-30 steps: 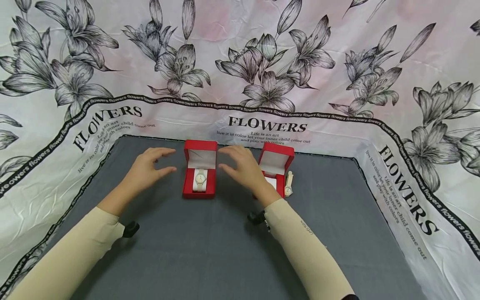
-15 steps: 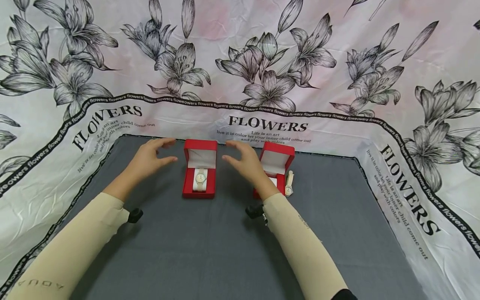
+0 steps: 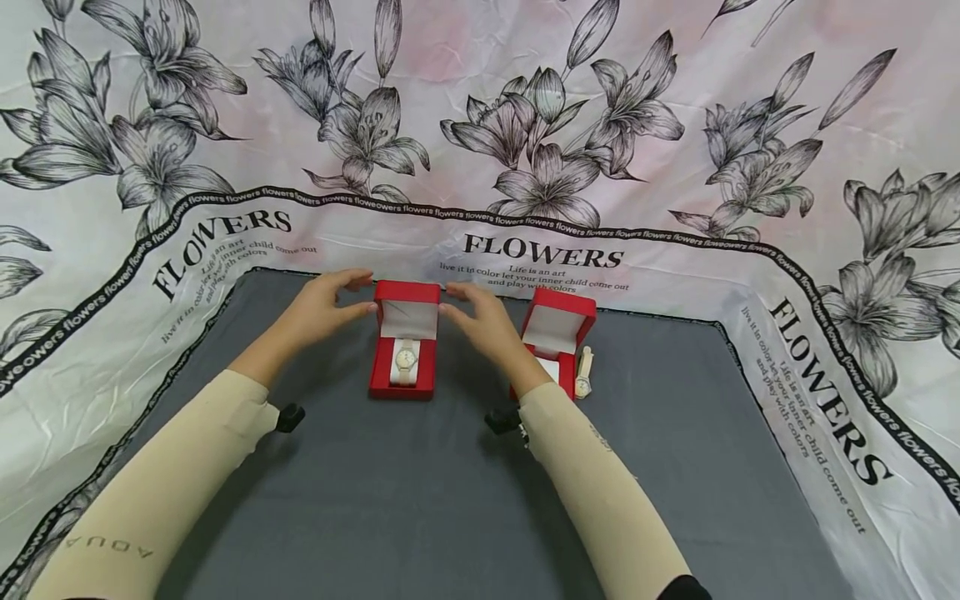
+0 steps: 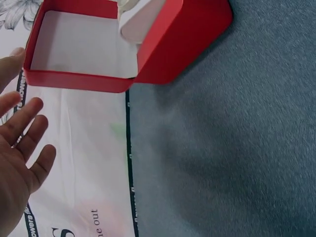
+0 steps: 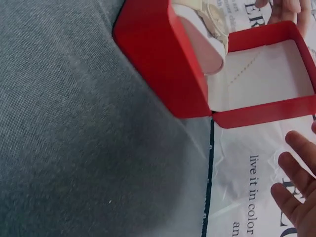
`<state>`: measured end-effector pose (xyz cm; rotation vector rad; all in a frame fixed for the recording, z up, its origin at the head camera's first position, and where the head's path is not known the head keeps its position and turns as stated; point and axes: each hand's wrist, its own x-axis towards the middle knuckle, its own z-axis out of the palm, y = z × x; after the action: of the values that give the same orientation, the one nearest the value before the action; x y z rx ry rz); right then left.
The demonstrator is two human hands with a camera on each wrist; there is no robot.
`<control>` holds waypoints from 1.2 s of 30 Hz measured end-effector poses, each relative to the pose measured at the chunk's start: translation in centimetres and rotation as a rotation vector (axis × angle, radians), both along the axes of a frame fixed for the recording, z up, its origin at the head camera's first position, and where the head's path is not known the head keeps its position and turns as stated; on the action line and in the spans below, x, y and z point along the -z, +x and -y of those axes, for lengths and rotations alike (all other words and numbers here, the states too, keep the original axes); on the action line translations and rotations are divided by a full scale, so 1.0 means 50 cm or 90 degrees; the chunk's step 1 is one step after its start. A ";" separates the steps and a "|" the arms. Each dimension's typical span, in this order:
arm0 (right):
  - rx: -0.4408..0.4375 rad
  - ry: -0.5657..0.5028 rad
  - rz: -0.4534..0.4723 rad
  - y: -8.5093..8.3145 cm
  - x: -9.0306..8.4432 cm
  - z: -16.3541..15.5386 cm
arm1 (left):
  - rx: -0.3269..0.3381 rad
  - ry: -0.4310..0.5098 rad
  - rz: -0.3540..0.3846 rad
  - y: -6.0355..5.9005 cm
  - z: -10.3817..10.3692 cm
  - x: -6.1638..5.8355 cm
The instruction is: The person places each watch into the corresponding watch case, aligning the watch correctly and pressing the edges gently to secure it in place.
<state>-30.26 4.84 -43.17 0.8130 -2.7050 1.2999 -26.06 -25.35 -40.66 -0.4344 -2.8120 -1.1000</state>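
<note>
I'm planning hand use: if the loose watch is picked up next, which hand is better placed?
Right, probably. The right hand is nearer the loose watch and appears to hold nothing; the left hand is farther off, across the red box that holds the other watch.

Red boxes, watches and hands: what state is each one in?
Left red box: lid open
Left watch: on a white cushion inside it, face showing
Right red box: lid open, partly hidden
Right watch: lying outside that box
Left hand: fingers parted, holding nothing
Right hand: fingers parted, holding nothing
</note>
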 end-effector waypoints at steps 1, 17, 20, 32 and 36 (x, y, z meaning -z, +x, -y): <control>0.000 -0.001 -0.001 0.001 -0.002 0.003 | 0.000 0.003 -0.001 -0.002 -0.002 0.000; 0.030 -0.032 0.053 0.007 -0.009 0.027 | -0.016 0.046 0.020 -0.017 -0.011 0.010; 0.029 -0.038 0.062 0.008 -0.013 0.027 | -0.014 0.040 0.027 -0.021 -0.012 0.007; 0.033 0.028 0.104 0.004 -0.051 0.030 | -0.046 0.059 0.083 -0.021 -0.013 -0.003; 0.037 0.036 0.099 0.001 -0.059 0.031 | -0.046 0.063 0.090 -0.020 -0.016 -0.011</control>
<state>-30.19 3.30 -40.24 0.6588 -2.8739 1.3332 -27.04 -24.55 -40.12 -0.2526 -2.8497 -1.2962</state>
